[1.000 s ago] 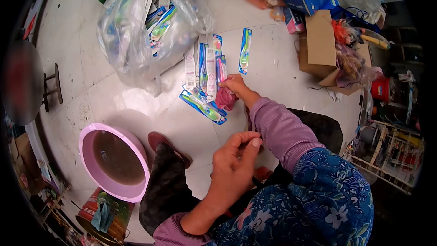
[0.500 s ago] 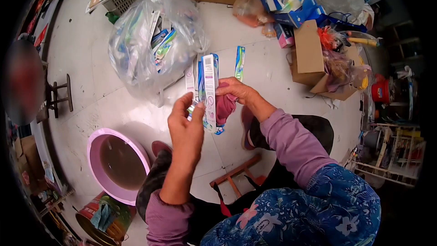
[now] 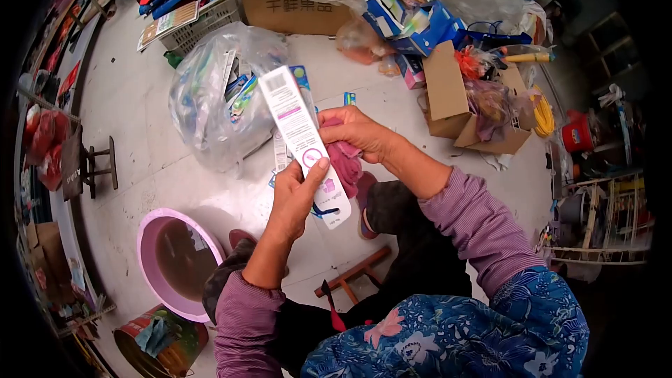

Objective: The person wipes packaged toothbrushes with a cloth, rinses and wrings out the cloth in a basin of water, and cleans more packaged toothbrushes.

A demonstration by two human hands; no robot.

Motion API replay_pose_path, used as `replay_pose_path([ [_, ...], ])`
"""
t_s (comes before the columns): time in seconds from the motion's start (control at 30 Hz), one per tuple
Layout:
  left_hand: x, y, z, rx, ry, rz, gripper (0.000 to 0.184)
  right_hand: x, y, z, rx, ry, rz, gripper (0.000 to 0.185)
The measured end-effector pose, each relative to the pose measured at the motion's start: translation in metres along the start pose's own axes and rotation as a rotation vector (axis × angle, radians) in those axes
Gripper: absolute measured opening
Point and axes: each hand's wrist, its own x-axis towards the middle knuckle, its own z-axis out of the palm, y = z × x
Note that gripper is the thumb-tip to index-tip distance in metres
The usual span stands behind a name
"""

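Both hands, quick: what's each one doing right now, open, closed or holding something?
Left hand: closed, holding the white printed packet.
Right hand: closed, holding the pink cloth beside the packet.

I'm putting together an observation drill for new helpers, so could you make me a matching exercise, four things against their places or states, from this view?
Things
1. White-backed package
2. Pink cloth
3. Round basin
4. Clear bag nearest the hands

Places or states
A. Contains murky brown water
B. Has packets showing inside
C. Gripped near its lower end by the left hand
D. Bunched at the right hand

Right pairs: 1-C, 2-D, 3-A, 4-B
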Motion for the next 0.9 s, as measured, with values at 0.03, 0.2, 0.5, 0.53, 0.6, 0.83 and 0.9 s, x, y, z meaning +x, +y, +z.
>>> replay_pose_path([
  [0.03,0.0,-0.005,-0.002,0.012,0.01,0.022,0.036,-0.002,0.001,0.005,-0.049,0.053,-0.005,0.026],
  [0.2,-0.002,0.003,-0.012,-0.125,0.093,-0.081,0.03,-0.003,-0.002,0.013,-0.205,0.279,-0.037,0.025],
  [0.5,0.004,0.008,-0.016,-0.288,0.103,-0.123,0.028,-0.012,-0.045,-0.014,0.368,0.339,-0.358,0.033],
  [0.53,0.004,0.009,-0.014,-0.21,0.096,-0.126,0.028,-0.012,-0.044,-0.01,0.369,0.28,-0.459,0.031],
  [0.6,0.003,0.007,-0.01,-0.132,0.088,-0.131,0.027,-0.023,-0.03,0.008,0.008,0.243,-0.51,0.049],
  [0.83,-0.016,-0.015,0.004,0.26,-0.106,-0.148,0.028,0.006,0.016,0.027,-1.186,0.395,-1.002,0.007],
  [0.9,-0.023,-0.015,0.014,0.154,-0.139,-0.094,0.026,0.026,-0.002,-0.002,-1.269,0.596,-0.925,0.01],
])
